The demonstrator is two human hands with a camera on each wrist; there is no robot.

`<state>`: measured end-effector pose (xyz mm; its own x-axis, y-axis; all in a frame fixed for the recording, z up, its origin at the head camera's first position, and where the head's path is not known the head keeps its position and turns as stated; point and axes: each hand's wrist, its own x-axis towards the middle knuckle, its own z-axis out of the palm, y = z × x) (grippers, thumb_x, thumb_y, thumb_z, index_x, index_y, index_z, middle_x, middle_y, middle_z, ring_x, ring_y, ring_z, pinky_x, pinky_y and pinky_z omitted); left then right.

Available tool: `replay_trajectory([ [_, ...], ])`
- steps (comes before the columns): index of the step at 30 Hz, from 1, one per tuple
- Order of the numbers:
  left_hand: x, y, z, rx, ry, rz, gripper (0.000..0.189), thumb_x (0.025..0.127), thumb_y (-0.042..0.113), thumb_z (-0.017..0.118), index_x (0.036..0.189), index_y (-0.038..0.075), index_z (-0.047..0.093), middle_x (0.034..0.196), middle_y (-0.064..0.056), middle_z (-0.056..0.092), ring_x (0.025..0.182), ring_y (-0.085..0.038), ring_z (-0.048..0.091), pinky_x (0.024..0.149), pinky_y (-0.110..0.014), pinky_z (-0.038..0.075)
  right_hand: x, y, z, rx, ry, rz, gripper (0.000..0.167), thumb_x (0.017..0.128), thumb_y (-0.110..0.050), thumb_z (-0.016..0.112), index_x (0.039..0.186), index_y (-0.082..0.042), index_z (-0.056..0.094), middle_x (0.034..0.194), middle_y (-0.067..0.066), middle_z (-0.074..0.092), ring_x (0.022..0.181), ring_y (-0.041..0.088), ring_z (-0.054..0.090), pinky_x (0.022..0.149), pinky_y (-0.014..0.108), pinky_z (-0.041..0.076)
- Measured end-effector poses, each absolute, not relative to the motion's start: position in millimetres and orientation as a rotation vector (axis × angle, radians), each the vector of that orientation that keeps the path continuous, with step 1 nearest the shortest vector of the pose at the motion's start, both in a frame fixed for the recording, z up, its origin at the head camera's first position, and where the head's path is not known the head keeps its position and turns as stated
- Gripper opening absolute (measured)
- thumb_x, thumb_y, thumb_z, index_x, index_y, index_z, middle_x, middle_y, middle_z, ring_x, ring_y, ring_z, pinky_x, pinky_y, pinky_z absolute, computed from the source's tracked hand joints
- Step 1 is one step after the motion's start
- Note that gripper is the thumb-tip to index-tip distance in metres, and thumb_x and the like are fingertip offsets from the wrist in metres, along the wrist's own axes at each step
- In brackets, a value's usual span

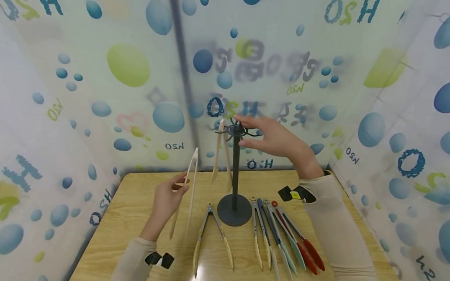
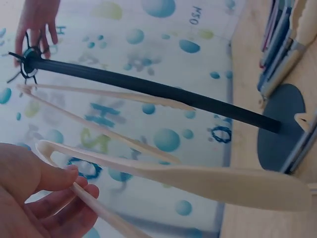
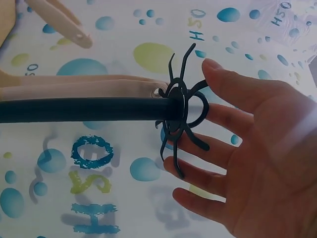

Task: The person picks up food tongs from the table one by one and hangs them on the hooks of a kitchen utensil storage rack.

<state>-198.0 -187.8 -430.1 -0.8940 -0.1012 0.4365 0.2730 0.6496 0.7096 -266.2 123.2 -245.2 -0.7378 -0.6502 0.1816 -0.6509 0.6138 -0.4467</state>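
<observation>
My left hand pinches one arm of a pair of beige tongs between thumb and fingers. These tongs hang slightly spread, bend uppermost, left of a dark hook stand. At the stand's top, my right hand has its fingers extended around the ring of hooks, thumb at one hook and fingertips behind others. Another pair of beige tongs hangs from a hook on the stand's left side, its hole over the hook in the right wrist view.
Metal tongs with cream tips lie spread in front of the stand's round base. Right of it, several tongs lie side by side, including red-tipped ones. The wooden table meets a patterned wall covering behind.
</observation>
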Motion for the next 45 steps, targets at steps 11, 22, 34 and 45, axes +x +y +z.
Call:
replay_trajectory([
  [11,-197,-164,-380,-0.243,-2.209,-1.246,0.045,0.083,0.004,0.078,0.126,0.015,0.07,0.105,-0.013,0.076,0.083,-0.029,0.075,0.066,-0.034,0.062,-260,121,-243,1.07,-2.847,0.758,0.074,0.095,-0.043,0.064,0.157,-0.03,0.027,0.153,0.009,0.048,0.139,0.029,0.049,0.104,0.052,0.047],
  [22,-202,-147,-362,-0.286,-2.185,-1.298,0.048,0.083,0.004,0.077,0.128,0.019,0.069,0.109,-0.015,0.074,0.082,-0.027,0.073,0.067,-0.033,0.06,-257,117,-246,1.064,-2.813,0.71,0.073,0.095,-0.043,0.063,0.157,-0.025,0.029,0.149,0.012,0.052,0.136,0.031,0.051,0.109,0.054,0.043],
  [34,-211,-139,-369,-0.269,-2.205,-1.321,0.046,0.083,0.003,0.077,0.126,0.018,0.07,0.106,-0.013,0.075,0.082,-0.026,0.073,0.066,-0.032,0.06,-254,116,-247,1.059,-2.804,0.705,0.072,0.096,-0.044,0.062,0.157,-0.026,0.03,0.148,0.012,0.053,0.135,0.031,0.052,0.11,0.054,0.043],
  [45,-224,-126,-381,-0.324,-2.193,-1.316,0.045,0.083,0.004,0.078,0.126,0.011,0.068,0.104,-0.015,0.075,0.083,-0.027,0.074,0.068,-0.037,0.062,-252,116,-246,1.032,-2.803,0.676,0.071,0.096,-0.045,0.062,0.157,-0.027,0.03,0.149,0.011,0.053,0.137,0.031,0.05,0.112,0.055,0.04],
])
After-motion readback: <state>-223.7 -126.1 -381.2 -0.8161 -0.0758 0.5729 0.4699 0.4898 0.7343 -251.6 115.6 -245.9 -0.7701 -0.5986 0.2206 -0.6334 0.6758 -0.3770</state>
